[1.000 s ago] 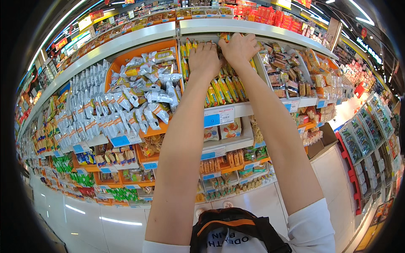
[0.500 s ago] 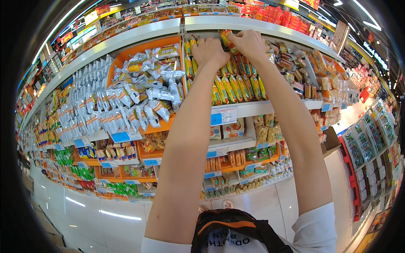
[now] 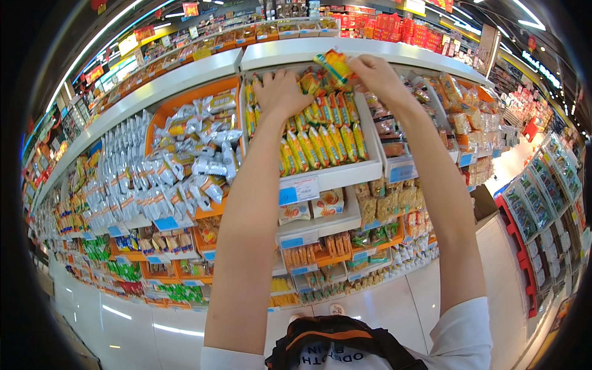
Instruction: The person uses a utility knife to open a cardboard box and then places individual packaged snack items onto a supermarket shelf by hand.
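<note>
My right hand (image 3: pixel 377 77) pinches a small yellow snack packet (image 3: pixel 335 68) with red and green on it, held above the back of a white bin (image 3: pixel 345 175). My left hand (image 3: pixel 280 94) lies over the packets at the back left of the same bin. Its fingers are spread and the thumb points right; the fingertips are partly lost among the wrappers. Yellow-and-green snack packets (image 3: pixel 317 148) stand in upright rows at the front of the bin, with more, showing red, behind them.
Silver-wrapped snacks (image 3: pixel 209 132) fill an orange bin to the left. Brown packaged snacks (image 3: pixel 388 126) lie in the bin on the right. Lower shelves hold more packets above a tiled floor (image 3: pixel 382 314). A rack with a red edge (image 3: pixel 519 259) stands at the right.
My right hand has lifted the yellow packet farther into view, away from my left hand. My left hand has shifted left with its fingers more spread. The whole view has shifted slightly.
</note>
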Tool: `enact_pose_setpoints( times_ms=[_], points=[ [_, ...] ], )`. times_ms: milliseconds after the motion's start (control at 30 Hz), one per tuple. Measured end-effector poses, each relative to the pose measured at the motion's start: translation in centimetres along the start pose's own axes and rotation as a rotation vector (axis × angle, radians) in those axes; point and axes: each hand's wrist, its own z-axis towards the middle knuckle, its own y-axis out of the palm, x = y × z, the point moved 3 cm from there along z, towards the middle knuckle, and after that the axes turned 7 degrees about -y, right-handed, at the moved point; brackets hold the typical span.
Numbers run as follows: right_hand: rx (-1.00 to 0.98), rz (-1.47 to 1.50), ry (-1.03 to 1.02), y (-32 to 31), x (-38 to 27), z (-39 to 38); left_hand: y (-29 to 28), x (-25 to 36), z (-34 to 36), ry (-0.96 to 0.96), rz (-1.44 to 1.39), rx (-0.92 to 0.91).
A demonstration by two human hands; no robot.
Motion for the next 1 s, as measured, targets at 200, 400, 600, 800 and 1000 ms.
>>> enact_pose_setpoints(
  times_ms=[200, 400, 600, 800, 1000],
  points=[
    [-0.027, -0.331, -0.149, 0.0, 0.9, 0.9, -0.2, 1.1, -0.4, 0.256, -0.082, 0.094],
    [0.004, 0.218, 0.003, -1.5, 1.9, 0.8, 0.0, 0.7, 0.2, 0.171, -0.330, 0.119],
    [-0.136, 0.393, 0.006, -1.0, -1.5, -2.0, 0.6, -0.2, 0.3, 0.370, -0.380, 0.155],
    [-0.216, -0.134, -0.282, -0.9, -0.1, -0.9, -0.5, 1.0, 0.2, 0.315, -0.317, 0.183],
    [-0.095, 0.114, -0.187, -0.5, 1.6, -0.4, 0.8, 0.3, 0.6, 0.469, -0.258, 0.223]
  ],
)
